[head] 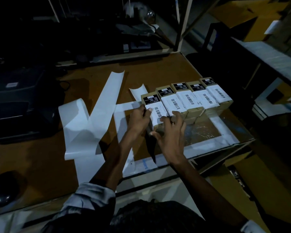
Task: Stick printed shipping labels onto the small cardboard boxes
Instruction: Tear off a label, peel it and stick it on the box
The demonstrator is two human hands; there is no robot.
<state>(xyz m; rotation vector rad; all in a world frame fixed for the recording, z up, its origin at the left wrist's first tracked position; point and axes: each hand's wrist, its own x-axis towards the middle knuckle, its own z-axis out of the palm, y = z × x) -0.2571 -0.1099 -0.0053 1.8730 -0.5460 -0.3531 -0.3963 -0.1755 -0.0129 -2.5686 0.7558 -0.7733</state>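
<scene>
Several small cardboard boxes (194, 113) stand side by side in a row on the brown table (158, 71), each with a black sticker and a white barcode shipping label (189, 99) on top. The leftmost box (151, 100) carries a label (156, 113) under both my hands. My left hand (138, 118) holds this box at its left side, thumb on the label's left edge. My right hand (171, 133) is spread over the box's near end, fingertips pressing the label's right part, thumb at the near edge.
Long white strips of label backing (106, 105) lie curled across the table left of the boxes. A dark printer (15, 101) sits at the far left and a black mouse (5, 189) near the front left. The table's right edge (242, 132) drops off beside the boxes.
</scene>
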